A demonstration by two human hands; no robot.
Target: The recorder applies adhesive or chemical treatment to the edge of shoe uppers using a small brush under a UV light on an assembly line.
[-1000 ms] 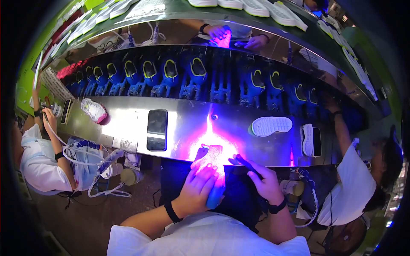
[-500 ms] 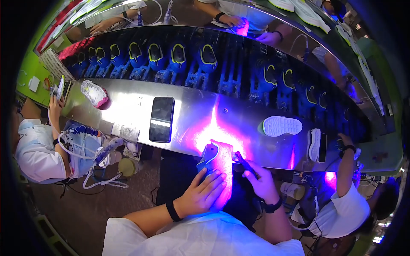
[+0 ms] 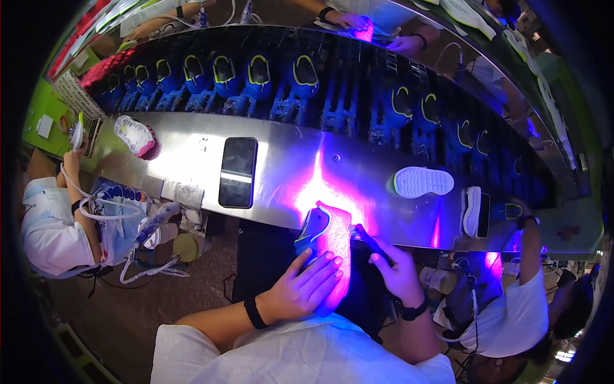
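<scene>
A blue shoe upper [image 3: 313, 229] is tilted on its side at the near edge of the metal bench, its underside lit bright pink under violet light. My left hand [image 3: 300, 288] lies across it, fingers over the lit face, holding it against my body. My right hand [image 3: 398, 272] grips a dark-handled brush [image 3: 369, 240], its tip at the right edge of the shoe's underside. Glare hides the tip's exact contact.
A phone [image 3: 238, 173] and a white-and-pink shoe piece [image 3: 135, 136] lie left; a white sole [image 3: 423, 182] and an upright sole [image 3: 471, 211] lie right. Beyond, a conveyor [image 3: 339, 109] carries several blue shoes. Co-workers sit at left [image 3: 57, 221] and right [image 3: 511, 313].
The conveyor shoes have shifted a little left, and the whole view has moved slightly. My hands keep nearly the same hold. The right co-worker's hand has moved at the bench edge.
</scene>
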